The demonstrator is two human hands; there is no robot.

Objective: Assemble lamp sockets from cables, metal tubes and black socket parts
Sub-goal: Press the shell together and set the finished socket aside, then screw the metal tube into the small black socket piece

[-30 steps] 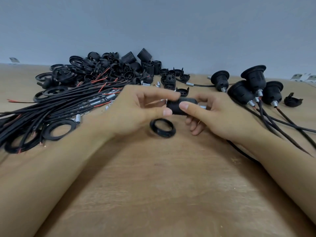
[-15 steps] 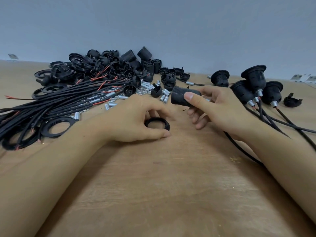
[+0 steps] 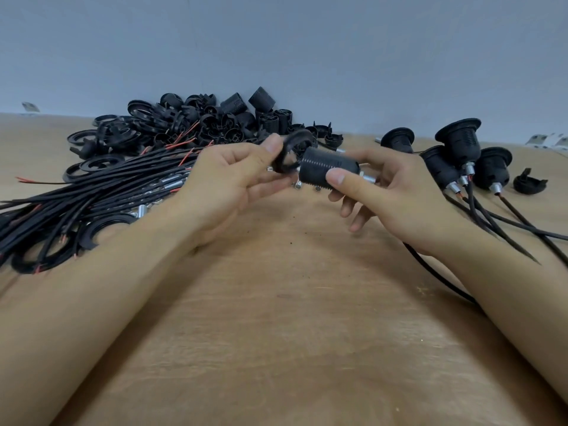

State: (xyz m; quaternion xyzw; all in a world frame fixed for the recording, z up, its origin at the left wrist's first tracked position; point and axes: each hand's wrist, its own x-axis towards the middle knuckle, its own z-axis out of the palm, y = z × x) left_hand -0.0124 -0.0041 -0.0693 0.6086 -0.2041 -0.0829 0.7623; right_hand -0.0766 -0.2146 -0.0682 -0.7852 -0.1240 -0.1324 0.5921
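A pale brown wooden tabletop (image 3: 276, 318) fills the lower view and meets a plain grey-blue wall (image 3: 276, 41) at twelve o'clock. At ten o'clock a bundle of thin black cables with red wire ends (image 3: 92, 195) fans across the wood, with flat black plastic rings (image 3: 95, 164) among it and a heap of loose black plastic socket parts (image 3: 215, 121) behind it by the wall. At two o'clock stands a group of finished black lamp sockets with short silver metal tubes (image 3: 458, 158), their cables trailing toward four o'clock.

Both forearms reach in from the lower corners and the hands meet above the table, just past centre. The left hand (image 3: 233, 179) is raised with the palm turned inward; its thumb and fingertips pinch a black threaded plastic ring (image 3: 287, 155), held on edge. Just beside that ring, at its three o'clock, the right hand (image 3: 396, 192) grips a ribbed black cylindrical socket body (image 3: 329, 170) lying sideways, thumb on the near side, fingers curled behind. A silver tube end (image 3: 368, 179) sticks out of the body toward the right palm.
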